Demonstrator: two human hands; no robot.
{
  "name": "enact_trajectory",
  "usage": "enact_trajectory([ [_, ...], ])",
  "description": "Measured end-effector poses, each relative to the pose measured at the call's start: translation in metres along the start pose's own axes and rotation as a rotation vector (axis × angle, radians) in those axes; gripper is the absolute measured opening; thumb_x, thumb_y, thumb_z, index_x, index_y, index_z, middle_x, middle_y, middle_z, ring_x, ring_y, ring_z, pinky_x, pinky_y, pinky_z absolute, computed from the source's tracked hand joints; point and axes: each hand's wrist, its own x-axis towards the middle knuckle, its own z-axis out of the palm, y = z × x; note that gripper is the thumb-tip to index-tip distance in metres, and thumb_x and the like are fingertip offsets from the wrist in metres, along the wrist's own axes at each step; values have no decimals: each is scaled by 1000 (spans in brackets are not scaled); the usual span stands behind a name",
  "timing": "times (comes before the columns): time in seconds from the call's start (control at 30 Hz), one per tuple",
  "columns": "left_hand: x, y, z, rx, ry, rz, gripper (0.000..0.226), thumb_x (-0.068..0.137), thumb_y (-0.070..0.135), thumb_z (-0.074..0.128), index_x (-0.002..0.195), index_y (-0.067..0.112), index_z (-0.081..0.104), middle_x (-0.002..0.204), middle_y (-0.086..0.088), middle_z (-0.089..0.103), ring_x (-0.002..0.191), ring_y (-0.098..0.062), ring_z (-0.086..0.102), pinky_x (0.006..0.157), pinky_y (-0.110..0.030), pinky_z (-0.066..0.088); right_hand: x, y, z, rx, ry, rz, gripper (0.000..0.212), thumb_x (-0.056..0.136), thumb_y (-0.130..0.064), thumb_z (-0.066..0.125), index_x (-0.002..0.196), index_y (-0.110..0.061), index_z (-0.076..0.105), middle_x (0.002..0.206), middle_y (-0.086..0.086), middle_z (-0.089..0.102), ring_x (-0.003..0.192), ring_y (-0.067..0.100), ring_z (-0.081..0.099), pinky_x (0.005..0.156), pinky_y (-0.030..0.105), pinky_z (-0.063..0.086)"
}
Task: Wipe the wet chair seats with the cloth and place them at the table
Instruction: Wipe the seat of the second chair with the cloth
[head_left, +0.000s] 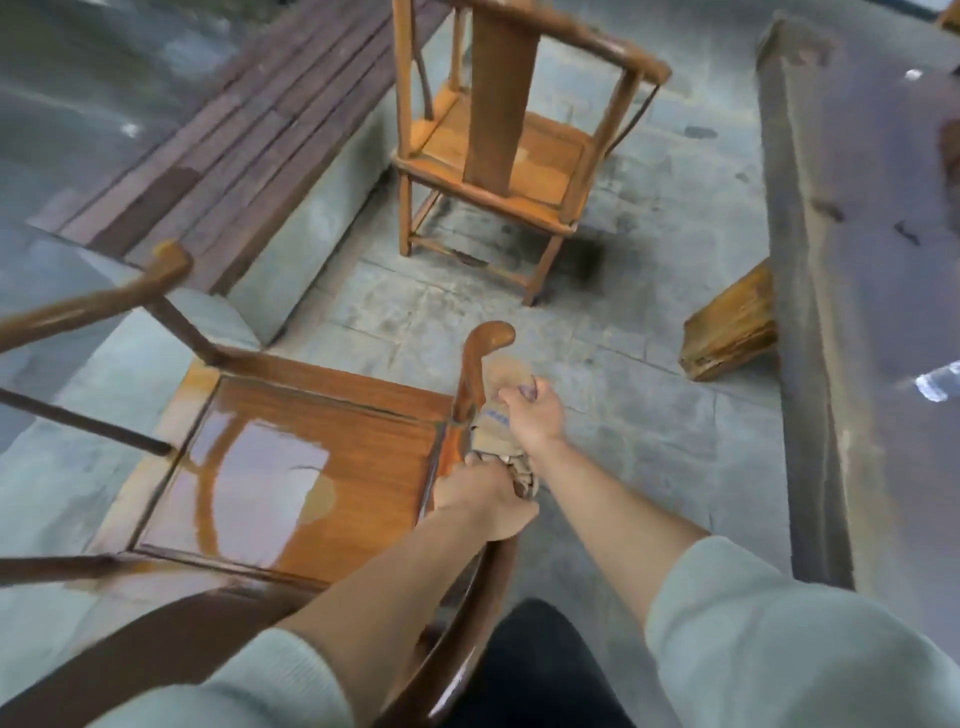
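Nearest, the left hand (483, 499) and, just beyond it, the right hand (532, 415) both clutch the cloth (493, 439) beside the near chair (291, 467), its seat wet; the second chair (493, 150) stands farther off, and the worktop (857, 260) runs along the right

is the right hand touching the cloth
Touching: the head view shows the right hand with fingers curled round the cloth's upper end.

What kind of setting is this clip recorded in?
Probably an outdoor courtyard or terrace seating area, wet as if after rain: grey stone paving, a slatted wooden bench on a stone base, and traditional wooden armchairs, the near chair seat glistening with water.
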Motion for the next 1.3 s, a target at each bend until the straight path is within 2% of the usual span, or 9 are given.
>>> enact_trajectory([
  [0.1, 40, 6, -10, -71, 39, -112, 86, 77, 62, 55, 143, 10, 36, 142, -11, 42, 133, -32, 39, 104, -46, 38, 62, -14, 14, 6, 28, 35, 48, 97, -30, 65, 139, -8, 54, 133, 18, 63, 128, 38, 55, 108, 49, 43],
  [0.27, 114, 14, -34, -164, 125, -359, 80, 78, 60, 58, 138, 9, 42, 135, -11, 47, 127, -33, 43, 102, -47, 41, 176, -43, 30, 18, 134, 47, 44, 102, -39, 57, 137, -15, 53, 131, 21, 58, 123, 38, 53, 96, 40, 41],
  [0.4, 150, 23, -38, -365, 202, -520, 59, 80, 41, 61, 128, 11, 44, 126, -9, 51, 120, -33, 49, 100, -49, 43, 235, -54, 57, -395, -104, -64, 43, 96, -54, 54, 128, -25, 53, 104, 3, 47, 123, 34, 48, 103, 41, 36],
  [0.5, 163, 30, -37, -454, 250, -585, 48, 78, 29, 61, 119, 11, 44, 119, -10, 55, 112, -34, 55, 96, -48, 47, 251, -54, 69, -633, -248, -159, 39, 86, -61, 59, 118, -39, 52, 104, -2, 33, 117, 30, 47, 91, 39, 31],
  [0.67, 160, 31, -36, -525, 266, -570, 44, 85, 30, 61, 120, 12, 41, 120, -12, 52, 110, -37, 56, 92, -53, 49, 254, -57, 72, -735, -284, -268, 33, 86, -58, 60, 103, -33, 46, 112, 9, 55, 120, 25, 46, 88, 41, 27],
  [0.8, 139, 16, -34, -536, 199, -543, 48, 86, 53, 58, 116, 19, 46, 109, -8, 57, 96, -33, 60, 82, -47, 53, 232, -51, 66, -784, -307, -419, 35, 87, -63, 57, 100, -32, 49, 119, 8, 42, 113, 31, 49, 106, 41, 35],
  [0.97, 79, 15, -15, -456, 139, -443, 34, 78, 54, 64, 94, 25, 56, 79, 3, 58, 66, -18, 57, 66, -35, 53, 175, -37, 56, -951, -387, -632, 46, 89, -58, 58, 124, -29, 60, 140, 13, 50, 132, 37, 44, 99, 39, 33],
  [1.13, -25, 11, 25, -274, 129, -352, 49, 73, 64, 59, 99, 23, 59, 81, 1, 55, 73, -21, 57, 68, -34, 51, 70, -16, 42, -1289, -447, -995, 17, 84, -47, 53, 90, -32, 57, 106, 4, 55, 120, 26, 49, 106, 46, 22],
  [1.3, -168, -41, 53, 74, 169, -249, 44, 68, 66, 55, 78, 24, 51, 70, 6, 53, 61, -17, 54, 52, -26, 38, -22, 6, -5, -1271, -404, -752, 47, 79, -55, 33, 100, -40, 72, 132, 5, 54, 126, 28, 44, 94, 44, 29],
])
